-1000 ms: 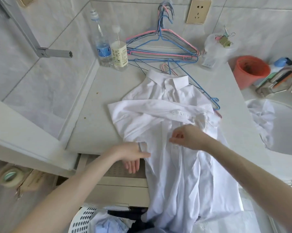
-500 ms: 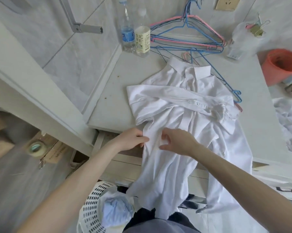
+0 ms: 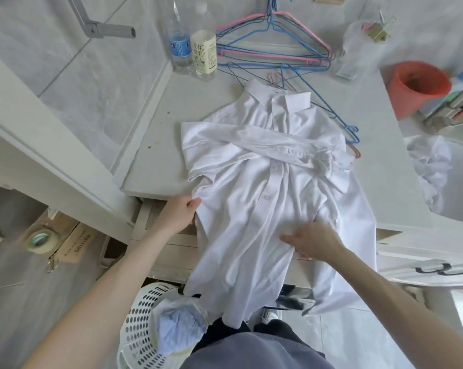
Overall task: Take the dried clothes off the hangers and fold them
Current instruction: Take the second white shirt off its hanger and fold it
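From the head camera, a white long-sleeved button-up shirt (image 3: 265, 182) lies face up on the pale grey countertop (image 3: 384, 161), collar toward the wall, both sleeves crossed over the chest, and the lower half spilling off the counter's near edge. The left hand (image 3: 179, 211) is at the shirt's left side seam, right at the counter edge, thumb and fingers pinched on the fabric. The right hand (image 3: 314, 242) lies flat on the lower right part of the shirt front, fingers spread and pressing the cloth, gripping nothing. Behind the collar sits a tangle of pink and blue wire hangers (image 3: 273, 46) against the wall, one blue hanger running out from under the shirt's right shoulder. Two clear plastic bottles (image 3: 193, 46) stand just left of the hangers. An orange plastic bucket (image 3: 419, 86) stands well off to the right. Down below, a white perforated laundry basket (image 3: 142, 323) holds a crumpled light blue garment (image 3: 179, 331), just beside the dangling shirt hem.
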